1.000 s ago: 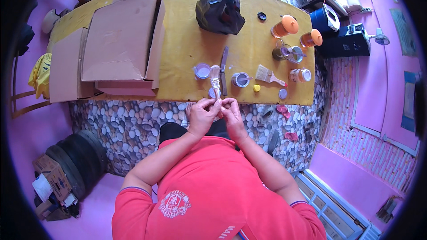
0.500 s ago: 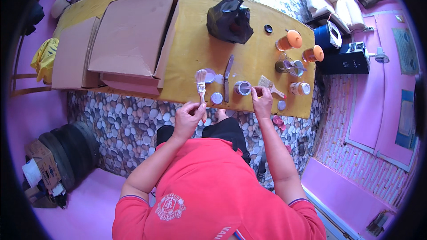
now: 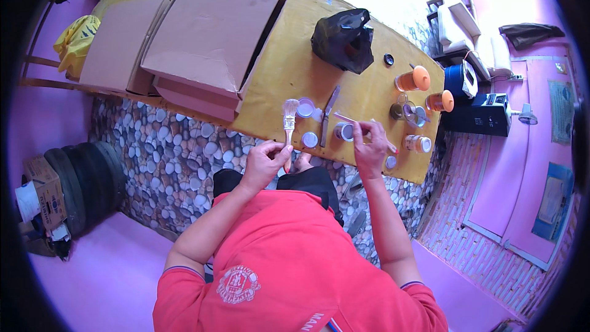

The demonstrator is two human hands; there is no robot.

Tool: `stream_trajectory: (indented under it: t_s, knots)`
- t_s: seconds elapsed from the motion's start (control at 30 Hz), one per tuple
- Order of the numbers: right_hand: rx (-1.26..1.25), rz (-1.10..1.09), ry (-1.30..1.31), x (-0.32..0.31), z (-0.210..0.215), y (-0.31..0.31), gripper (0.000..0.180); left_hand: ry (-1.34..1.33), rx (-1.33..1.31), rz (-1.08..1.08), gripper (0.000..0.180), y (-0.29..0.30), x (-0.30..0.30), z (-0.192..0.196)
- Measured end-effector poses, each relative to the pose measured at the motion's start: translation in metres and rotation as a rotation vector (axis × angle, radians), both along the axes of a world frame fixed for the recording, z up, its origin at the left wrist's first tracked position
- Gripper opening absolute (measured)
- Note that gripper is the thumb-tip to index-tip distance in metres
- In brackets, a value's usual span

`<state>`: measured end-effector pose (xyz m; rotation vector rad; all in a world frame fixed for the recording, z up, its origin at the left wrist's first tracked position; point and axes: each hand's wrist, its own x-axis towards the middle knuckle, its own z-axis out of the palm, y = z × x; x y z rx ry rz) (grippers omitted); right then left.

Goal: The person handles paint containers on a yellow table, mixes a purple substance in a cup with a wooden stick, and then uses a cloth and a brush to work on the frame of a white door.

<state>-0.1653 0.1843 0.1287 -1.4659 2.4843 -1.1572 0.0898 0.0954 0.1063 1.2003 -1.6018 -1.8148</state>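
Observation:
My left hand (image 3: 265,161) grips the handle of a paintbrush (image 3: 289,115), bristles up, just off the table's near edge. Between the fingertips of my right hand (image 3: 370,149) is a thin stick (image 3: 345,118), its tip pointing left above an open small can (image 3: 343,132) of greyish paint. A small pale-topped pot (image 3: 310,140) stands left of that can, with a round lid (image 3: 305,107) beyond it. Between them lies a knife (image 3: 330,117). Another brush (image 3: 391,146) is mostly hidden behind my right hand.
Cardboard boxes (image 3: 206,34) cover the left of the yellow table (image 3: 283,61). A black plastic bag (image 3: 343,40) sits toward the back. At right stand orange-lidded glasses (image 3: 413,79), a clear mug (image 3: 402,109) and a jar (image 3: 418,143); a small disc (image 3: 391,162) lies nearby.
My right hand has raised the stick out of the paint can and tilted it leftward. The left hand keeps the brush upright. The whole view has shifted and turned slightly.

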Motion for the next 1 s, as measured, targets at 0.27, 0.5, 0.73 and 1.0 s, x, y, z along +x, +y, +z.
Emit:
stream_trajectory:
  t_s: [0.27,0.5,0.73,1.0]
  knots:
    - [0.072,0.264,0.091,0.026,-0.033,-0.052,0.01,0.037,-0.002,-0.018,0.025,-0.003,0.008,0.005]
    - [0.141,0.309,0.194,0.02,-0.052,-0.07,0.011,0.053,0.066,0.035,0.024,0.005,0.016,0.001]
    - [0.153,0.429,0.136,0.029,-0.058,-0.068,0.01,0.027,0.077,0.037,0.025,0.013,0.022,-0.019]
    - [0.17,0.353,0.163,0.022,-0.058,-0.083,0.008,-0.047,-0.012,0.02,0.026,0.013,0.024,-0.018]
